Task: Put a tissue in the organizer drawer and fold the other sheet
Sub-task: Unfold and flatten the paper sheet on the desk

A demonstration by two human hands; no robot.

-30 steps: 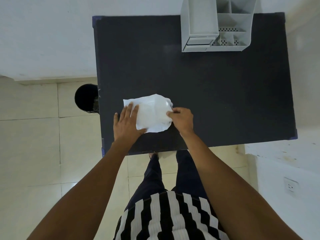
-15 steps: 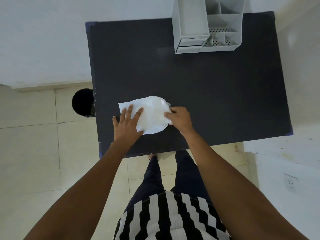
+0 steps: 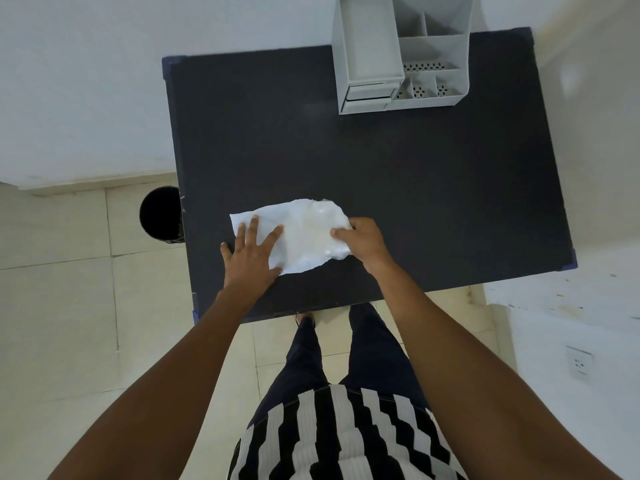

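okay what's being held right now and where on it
The right hand pinches the white tissue at its right edge; the left hand lies flat on its left part.

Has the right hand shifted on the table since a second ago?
Yes, slightly: the right hand moved rightward from the table's left edge, stretching the tissue.

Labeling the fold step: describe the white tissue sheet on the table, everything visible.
The tissue sheet is white, thin and crumpled, lying mostly flat near the front left of the black table. Its left edge is straight; its right end is rumpled and looks raised. The left hand presses flat on its left part; the right hand pinches its right edge.
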